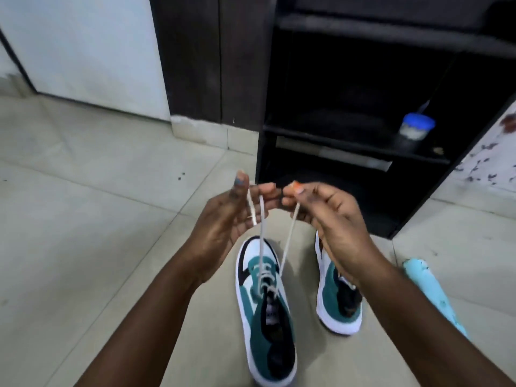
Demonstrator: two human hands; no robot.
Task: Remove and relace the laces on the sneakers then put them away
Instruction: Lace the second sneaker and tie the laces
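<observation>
Two teal, white and black sneakers stand on the tiled floor. The left sneaker has a white lace threaded only through its lowest eyelets near the toe. Both lace ends rise taut to my hands. My left hand pinches one end between thumb and fingers, with the tip hanging in the palm. My right hand pinches the other end. The hands nearly touch above the shoes. The right sneaker is partly hidden behind my right wrist; I see no lace in it.
A black open shelf unit stands just beyond the shoes, with a blue-lidded jar on its shelf. A dark wooden door frame is at the left of it. A light blue object lies on the floor at right.
</observation>
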